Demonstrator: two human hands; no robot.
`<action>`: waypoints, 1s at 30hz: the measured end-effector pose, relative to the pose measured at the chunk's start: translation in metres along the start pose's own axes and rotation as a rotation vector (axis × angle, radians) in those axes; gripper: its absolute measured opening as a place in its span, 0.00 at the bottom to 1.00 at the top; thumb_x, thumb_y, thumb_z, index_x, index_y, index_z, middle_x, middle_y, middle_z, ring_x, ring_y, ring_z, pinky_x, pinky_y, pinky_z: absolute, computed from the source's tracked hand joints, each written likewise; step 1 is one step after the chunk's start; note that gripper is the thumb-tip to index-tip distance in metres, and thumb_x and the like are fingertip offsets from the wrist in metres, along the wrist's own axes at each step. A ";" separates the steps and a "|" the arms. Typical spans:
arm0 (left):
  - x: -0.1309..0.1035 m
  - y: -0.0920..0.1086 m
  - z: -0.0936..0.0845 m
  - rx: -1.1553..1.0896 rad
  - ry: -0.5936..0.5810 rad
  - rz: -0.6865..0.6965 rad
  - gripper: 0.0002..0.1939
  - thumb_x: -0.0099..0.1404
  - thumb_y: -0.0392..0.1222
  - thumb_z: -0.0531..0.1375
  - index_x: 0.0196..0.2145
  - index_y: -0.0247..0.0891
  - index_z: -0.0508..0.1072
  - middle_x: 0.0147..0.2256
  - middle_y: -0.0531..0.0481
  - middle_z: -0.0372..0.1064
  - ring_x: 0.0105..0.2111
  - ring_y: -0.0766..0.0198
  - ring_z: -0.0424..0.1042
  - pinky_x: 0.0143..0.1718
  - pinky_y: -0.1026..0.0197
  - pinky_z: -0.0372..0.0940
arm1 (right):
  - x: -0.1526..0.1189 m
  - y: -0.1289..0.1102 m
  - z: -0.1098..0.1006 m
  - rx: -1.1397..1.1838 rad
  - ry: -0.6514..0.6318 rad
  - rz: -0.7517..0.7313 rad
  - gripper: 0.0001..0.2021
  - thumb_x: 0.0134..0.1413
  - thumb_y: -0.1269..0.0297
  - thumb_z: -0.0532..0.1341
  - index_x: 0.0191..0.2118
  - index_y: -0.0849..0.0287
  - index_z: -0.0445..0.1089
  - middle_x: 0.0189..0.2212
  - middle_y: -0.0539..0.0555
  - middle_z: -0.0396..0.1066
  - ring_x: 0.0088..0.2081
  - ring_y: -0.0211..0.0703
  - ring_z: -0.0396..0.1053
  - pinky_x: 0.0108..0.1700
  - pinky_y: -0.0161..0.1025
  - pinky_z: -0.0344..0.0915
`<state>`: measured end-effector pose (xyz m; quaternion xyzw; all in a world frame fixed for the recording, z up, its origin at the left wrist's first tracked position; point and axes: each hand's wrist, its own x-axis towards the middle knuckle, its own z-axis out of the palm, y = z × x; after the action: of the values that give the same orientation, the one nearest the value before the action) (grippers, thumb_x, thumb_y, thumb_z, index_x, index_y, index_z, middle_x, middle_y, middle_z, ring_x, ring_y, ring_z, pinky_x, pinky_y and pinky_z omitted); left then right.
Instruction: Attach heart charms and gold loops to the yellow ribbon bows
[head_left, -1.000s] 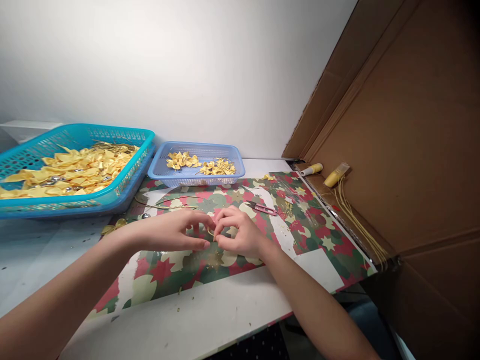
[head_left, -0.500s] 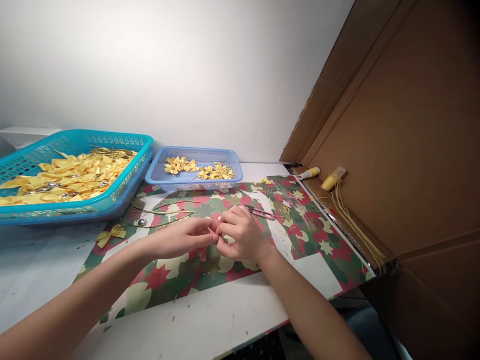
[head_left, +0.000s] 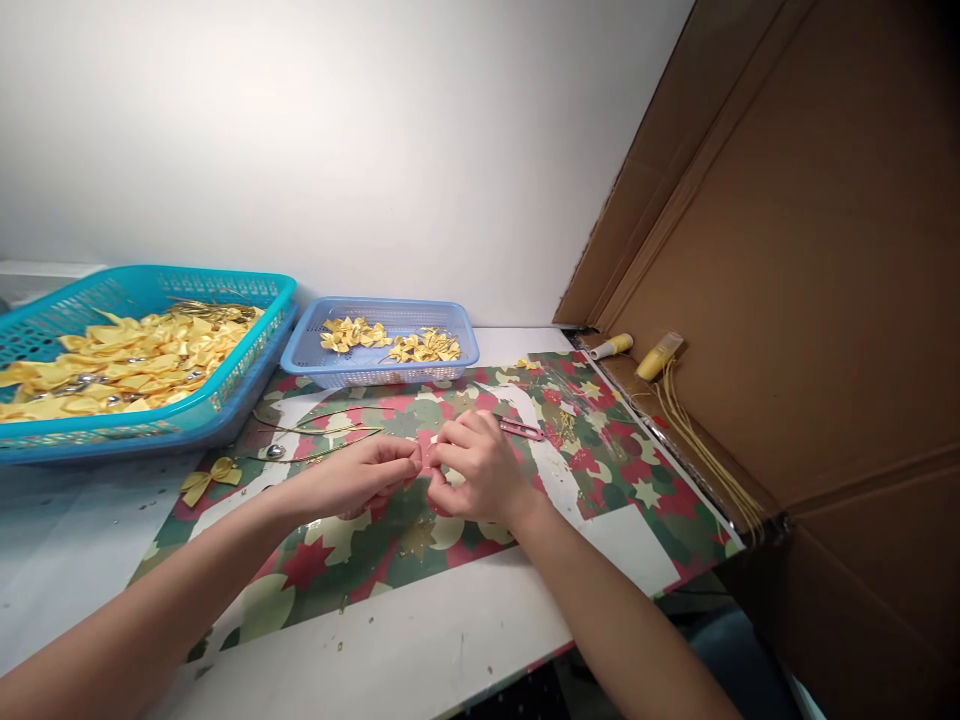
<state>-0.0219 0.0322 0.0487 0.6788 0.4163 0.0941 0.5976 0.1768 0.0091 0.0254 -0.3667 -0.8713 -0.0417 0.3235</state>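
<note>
My left hand (head_left: 375, 474) and my right hand (head_left: 476, 466) are close together over the patterned paper (head_left: 405, 550), fingers pinched, a small gap between the fingertips. Whatever they hold is too small to make out. Just beyond my right hand lies a pink snipper tool (head_left: 521, 430). Gold wires (head_left: 322, 430) rest on the paper above my left wrist, with a small silver bell (head_left: 275, 452) beside them. To the left of my left hand sits a yellow ribbon bow (head_left: 210, 480).
A turquoise basket (head_left: 187, 408) of yellow bows and gold wires stands at the left. Behind the paper, a blue basket (head_left: 379, 375) holds more bows. Cardboard (head_left: 810, 250) rises at the right, with two yellow tubes (head_left: 660, 357) (head_left: 613, 346) and cords at its foot.
My left hand has drawn slightly left, so the fingertips that met before now stand a little apart. The whole view has shifted slightly.
</note>
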 end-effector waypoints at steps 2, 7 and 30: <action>0.000 0.000 0.000 -0.008 -0.007 0.003 0.18 0.64 0.58 0.54 0.28 0.41 0.62 0.19 0.59 0.49 0.16 0.68 0.54 0.14 0.67 0.44 | 0.000 0.000 0.001 -0.015 -0.015 0.003 0.04 0.49 0.70 0.57 0.27 0.57 0.69 0.29 0.51 0.70 0.35 0.43 0.58 0.40 0.43 0.51; 0.000 -0.002 -0.002 0.004 -0.017 -0.012 0.20 0.64 0.61 0.53 0.28 0.41 0.61 0.18 0.60 0.49 0.16 0.69 0.50 0.14 0.67 0.44 | -0.001 0.000 0.001 -0.028 0.028 -0.006 0.04 0.48 0.69 0.57 0.26 0.58 0.68 0.28 0.51 0.71 0.34 0.43 0.58 0.39 0.43 0.50; 0.006 -0.008 0.006 -0.172 0.127 0.093 0.18 0.63 0.57 0.56 0.28 0.40 0.66 0.16 0.62 0.44 0.17 0.70 0.42 0.18 0.66 0.42 | 0.000 0.000 -0.005 0.011 -0.057 0.062 0.05 0.45 0.65 0.58 0.30 0.58 0.67 0.29 0.50 0.72 0.35 0.44 0.60 0.41 0.43 0.51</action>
<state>-0.0174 0.0315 0.0380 0.6362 0.4120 0.1998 0.6209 0.1796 0.0074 0.0290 -0.3928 -0.8685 -0.0162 0.3019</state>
